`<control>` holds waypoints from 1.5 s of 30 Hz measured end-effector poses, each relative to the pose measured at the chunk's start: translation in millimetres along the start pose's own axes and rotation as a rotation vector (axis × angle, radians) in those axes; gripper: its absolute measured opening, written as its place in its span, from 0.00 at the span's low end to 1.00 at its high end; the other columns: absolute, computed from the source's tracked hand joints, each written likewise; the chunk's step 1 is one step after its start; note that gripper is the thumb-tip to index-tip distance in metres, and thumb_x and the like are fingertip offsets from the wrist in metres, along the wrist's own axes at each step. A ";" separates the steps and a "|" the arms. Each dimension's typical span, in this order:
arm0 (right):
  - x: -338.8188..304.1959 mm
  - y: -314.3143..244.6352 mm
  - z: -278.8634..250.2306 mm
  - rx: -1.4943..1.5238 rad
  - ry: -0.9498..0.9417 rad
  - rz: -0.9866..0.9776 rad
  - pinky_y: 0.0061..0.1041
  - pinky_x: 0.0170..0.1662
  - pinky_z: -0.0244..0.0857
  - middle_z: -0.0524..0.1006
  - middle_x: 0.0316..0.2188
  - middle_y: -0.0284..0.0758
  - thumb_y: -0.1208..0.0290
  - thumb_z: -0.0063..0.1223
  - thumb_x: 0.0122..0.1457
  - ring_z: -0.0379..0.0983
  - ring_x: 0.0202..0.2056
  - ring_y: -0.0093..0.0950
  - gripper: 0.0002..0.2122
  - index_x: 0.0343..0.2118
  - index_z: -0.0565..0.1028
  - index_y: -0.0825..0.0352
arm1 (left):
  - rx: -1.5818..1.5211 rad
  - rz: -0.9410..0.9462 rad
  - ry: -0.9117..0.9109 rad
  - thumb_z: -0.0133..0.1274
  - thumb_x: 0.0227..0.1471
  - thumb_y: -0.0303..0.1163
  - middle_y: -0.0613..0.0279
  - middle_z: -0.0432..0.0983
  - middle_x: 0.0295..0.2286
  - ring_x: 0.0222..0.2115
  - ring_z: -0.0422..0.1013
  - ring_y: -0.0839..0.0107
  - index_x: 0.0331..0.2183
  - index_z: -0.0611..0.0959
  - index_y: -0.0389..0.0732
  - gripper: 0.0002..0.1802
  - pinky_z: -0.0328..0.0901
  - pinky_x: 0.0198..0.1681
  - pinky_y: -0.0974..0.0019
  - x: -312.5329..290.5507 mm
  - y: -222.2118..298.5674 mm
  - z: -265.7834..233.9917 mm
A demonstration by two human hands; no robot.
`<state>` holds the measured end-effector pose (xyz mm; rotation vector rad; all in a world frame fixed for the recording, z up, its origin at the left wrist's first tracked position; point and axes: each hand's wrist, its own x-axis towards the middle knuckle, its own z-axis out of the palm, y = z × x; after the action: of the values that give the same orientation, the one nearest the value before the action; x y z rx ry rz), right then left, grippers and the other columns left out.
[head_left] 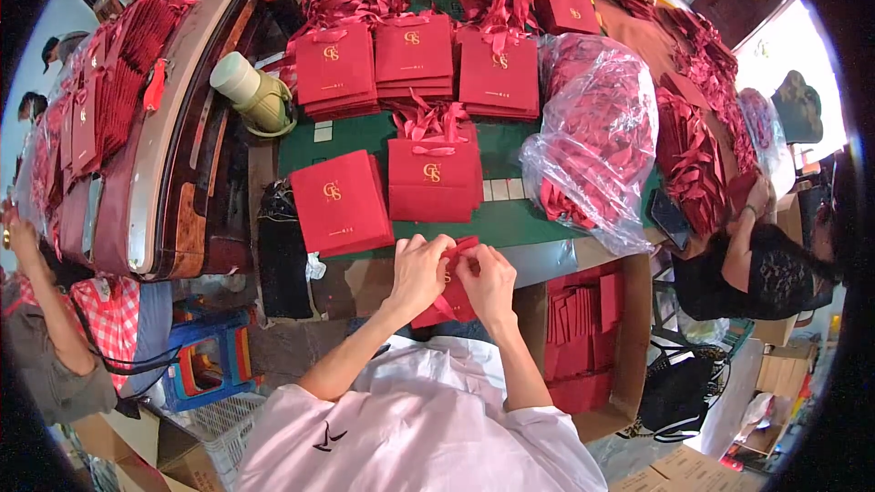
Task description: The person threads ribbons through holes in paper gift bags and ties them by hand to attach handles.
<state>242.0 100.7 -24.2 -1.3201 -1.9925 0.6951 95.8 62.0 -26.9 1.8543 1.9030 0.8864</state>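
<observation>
Fingers [437, 245] of our left hand [417, 271] and right hand [490, 281] pinch nearly closed on a red bag [462, 304], left of the cardboard box [633, 337], likely steadying it; beyond-left of that box, bag stacks [339, 205] lie flat, seemingly to save room.

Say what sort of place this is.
Probably a packing workshop: square gold-printed red paper bags stacked on a green-topped table, a clear plastic sack of red ribboned goods, and an open brown cardboard box of red pieces.
</observation>
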 end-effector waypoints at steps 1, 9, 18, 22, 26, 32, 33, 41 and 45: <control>-0.1 -1.1 -0.3 -0.059 -0.015 -0.023 0.33 0.33 0.71 0.78 0.26 0.43 0.77 0.62 0.50 0.78 0.29 0.40 0.05 0.28 0.76 0.68 | 0.004 0.006 -0.005 0.57 0.47 0.24 0.64 0.79 0.30 0.34 0.70 0.59 0.37 0.78 0.45 0.13 0.59 0.40 0.55 0.7 1.0 -0.5; -4.3 -1.5 4.0 0.137 0.003 0.140 0.32 0.32 0.71 0.79 0.25 0.41 0.75 0.61 0.53 0.79 0.27 0.37 0.06 0.30 0.75 0.68 | -0.016 0.024 -0.013 0.56 0.46 0.23 0.66 0.80 0.31 0.33 0.71 0.60 0.37 0.79 0.46 0.13 0.59 0.40 0.56 -1.1 1.2 -0.6; -0.9 -7.2 -7.4 0.234 -0.022 0.157 0.27 0.31 0.70 0.78 0.27 0.40 0.75 0.62 0.55 0.77 0.27 0.31 0.05 0.33 0.78 0.67 | -0.059 -0.025 -0.154 0.59 0.45 0.25 0.63 0.80 0.32 0.35 0.73 0.58 0.37 0.77 0.45 0.14 0.59 0.42 0.55 0.6 -5.9 -3.2; 11.5 2.0 -19.8 0.096 0.001 -0.020 0.32 0.34 0.68 0.76 0.28 0.40 0.73 0.59 0.56 0.74 0.29 0.35 0.05 0.31 0.80 0.69 | -0.123 -0.039 -0.117 0.62 0.44 0.30 0.61 0.79 0.31 0.36 0.73 0.58 0.37 0.76 0.46 0.16 0.59 0.42 0.54 -1.7 -9.1 -3.2; 22.3 13.7 -23.7 0.056 -0.181 -0.045 0.38 0.39 0.67 0.75 0.27 0.41 0.68 0.59 0.55 0.72 0.34 0.40 0.07 0.29 0.81 0.67 | 0.029 0.078 -0.155 0.63 0.44 0.31 0.62 0.76 0.27 0.34 0.70 0.59 0.33 0.78 0.45 0.13 0.59 0.42 0.56 -2.4 -5.2 -8.9; 39.4 40.5 -25.6 0.128 -0.619 -0.001 0.36 0.37 0.68 0.76 0.26 0.43 0.64 0.59 0.52 0.74 0.32 0.41 0.09 0.28 0.83 0.65 | 0.092 0.297 -0.093 0.62 0.45 0.31 0.66 0.72 0.24 0.33 0.67 0.65 0.31 0.80 0.48 0.08 0.57 0.43 0.58 -2.0 -2.9 -12.1; 43.1 39.9 -26.2 0.274 -0.655 0.103 0.30 0.35 0.68 0.78 0.24 0.41 0.67 0.60 0.51 0.75 0.29 0.32 0.08 0.27 0.83 0.67 | 0.092 0.299 -0.093 0.62 0.45 0.31 0.66 0.72 0.24 0.33 0.67 0.65 0.31 0.80 0.48 0.08 0.57 0.43 0.58 -1.3 -3.2 -12.1; 37.3 45.0 5.1 0.327 -0.257 0.376 0.27 0.28 0.67 0.77 0.16 0.35 0.64 0.62 0.51 0.74 0.21 0.23 0.11 0.24 0.81 0.70 | -0.067 0.208 -0.097 0.61 0.46 0.31 0.66 0.75 0.25 0.32 0.69 0.64 0.33 0.79 0.47 0.09 0.57 0.43 0.57 -5.8 0.3 -8.2; 33.2 42.6 10.7 0.189 -0.096 0.353 0.33 0.33 0.68 0.78 0.22 0.42 0.61 0.63 0.52 0.76 0.26 0.34 0.14 0.25 0.81 0.70 | -0.067 0.092 -0.103 0.59 0.49 0.32 0.66 0.78 0.26 0.32 0.70 0.62 0.33 0.78 0.46 0.08 0.58 0.43 0.56 -6.9 -6.9 -5.1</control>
<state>249.5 145.9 -54.7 -1.5615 -1.7302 1.1004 88.0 54.5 -28.8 1.9221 1.7182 0.8550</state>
